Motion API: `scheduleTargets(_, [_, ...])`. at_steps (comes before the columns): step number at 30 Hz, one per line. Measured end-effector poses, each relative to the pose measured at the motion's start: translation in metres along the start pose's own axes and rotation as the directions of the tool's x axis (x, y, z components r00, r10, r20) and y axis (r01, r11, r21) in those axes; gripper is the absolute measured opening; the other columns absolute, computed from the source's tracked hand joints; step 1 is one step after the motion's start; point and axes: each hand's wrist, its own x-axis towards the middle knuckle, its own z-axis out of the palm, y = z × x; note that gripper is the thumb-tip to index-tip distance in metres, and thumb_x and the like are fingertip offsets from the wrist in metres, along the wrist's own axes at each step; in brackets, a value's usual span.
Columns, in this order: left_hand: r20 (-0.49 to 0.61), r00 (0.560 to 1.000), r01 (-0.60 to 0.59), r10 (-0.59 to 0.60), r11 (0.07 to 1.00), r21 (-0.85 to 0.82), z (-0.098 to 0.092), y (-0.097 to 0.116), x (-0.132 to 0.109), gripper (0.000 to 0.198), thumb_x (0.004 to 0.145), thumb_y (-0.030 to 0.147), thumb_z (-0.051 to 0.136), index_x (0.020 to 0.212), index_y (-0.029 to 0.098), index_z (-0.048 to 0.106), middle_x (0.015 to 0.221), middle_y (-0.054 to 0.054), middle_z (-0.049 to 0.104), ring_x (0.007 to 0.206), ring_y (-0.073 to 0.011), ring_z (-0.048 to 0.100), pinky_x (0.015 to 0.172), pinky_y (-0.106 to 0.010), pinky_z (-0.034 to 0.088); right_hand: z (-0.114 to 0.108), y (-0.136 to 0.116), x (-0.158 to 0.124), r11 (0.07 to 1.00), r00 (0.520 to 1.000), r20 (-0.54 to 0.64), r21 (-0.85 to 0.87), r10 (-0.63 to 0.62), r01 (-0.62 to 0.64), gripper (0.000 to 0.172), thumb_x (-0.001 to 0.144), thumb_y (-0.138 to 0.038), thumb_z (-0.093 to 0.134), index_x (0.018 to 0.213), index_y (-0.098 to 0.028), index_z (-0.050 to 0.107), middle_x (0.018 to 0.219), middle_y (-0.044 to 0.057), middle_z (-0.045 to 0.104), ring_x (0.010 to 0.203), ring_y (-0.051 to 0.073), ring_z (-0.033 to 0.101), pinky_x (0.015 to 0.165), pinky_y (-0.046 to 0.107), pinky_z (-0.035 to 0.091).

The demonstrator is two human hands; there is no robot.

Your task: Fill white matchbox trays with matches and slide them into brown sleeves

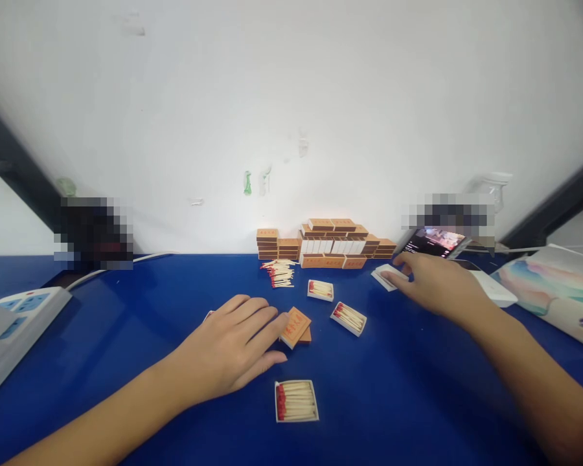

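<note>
My left hand [238, 340] lies low over the table with its fingers stretched out and its thumb apart. Its fingertips reach the edge of an orange matchbox sleeve [297, 327], which rests askew on another one. A white corner of something shows behind this hand, mostly hidden. Further right, my right hand [422, 278] has thumb and fingers around a white matchbox tray [386, 277] on the table; the tray's inside is hard to make out. Trays filled with red-headed matches lie between the hands: one in front [296, 401], one at centre right [350, 318], one further back [320, 290].
Loose matches [280, 273] lie in a pile before a stacked row of matchboxes [333, 260] along the wall. A phone [434, 243] leans behind my right hand. A tissue pack [558, 291] sits at right, a power strip [24, 317] at left, on the blue table [175, 427].
</note>
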Motion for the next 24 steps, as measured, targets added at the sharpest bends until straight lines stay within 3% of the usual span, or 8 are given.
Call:
scheduleTargets(10, [0.007,1.000,-0.001,0.001,1.000,0.007,-0.0010,0.0000,-0.0009,0.040,0.106,0.037,0.056,0.132,0.008,0.063,0.120,-0.015,0.074,0.111,-0.0313,0.068,0.094,-0.047,0.057,0.0067,-0.0034,-0.0006,0.997,0.997,0.016,-0.017,-0.073,0.073,0.040,0.097,-0.051,0.055,0.115,-0.018,0.068,0.115,0.013,0.075,0.101,0.034,0.071,0.076,0.043,0.051])
scheduleTargets(16, [0.008,1.000,-0.002,0.002,1.000,0.004,-0.0005,-0.0004,-0.0005,0.040,0.106,0.037,0.057,0.133,0.008,0.062,0.120,-0.014,0.073,0.111,-0.0305,0.068,0.094,-0.047,0.057,0.0047,-0.0028,-0.0007,1.000,0.998,-0.056,0.005,0.005,-0.005,0.043,0.097,-0.050,0.054,0.125,-0.018,0.062,0.109,0.014,0.077,0.093,0.036,0.072,0.065,0.041,0.048])
scheduleTargets(24, [0.011,1.000,-0.002,0.002,1.000,0.006,-0.0020,0.0002,0.0003,0.041,0.106,0.037,0.057,0.133,0.007,0.062,0.119,-0.015,0.074,0.110,-0.0314,0.069,0.093,-0.047,0.057,0.0102,0.0012,0.0015,0.999,0.997,0.065,0.010,0.037,-0.038,0.038,0.097,-0.054,0.054,0.110,-0.020,0.066,0.101,0.016,0.077,0.088,0.036,0.072,0.067,0.043,0.048])
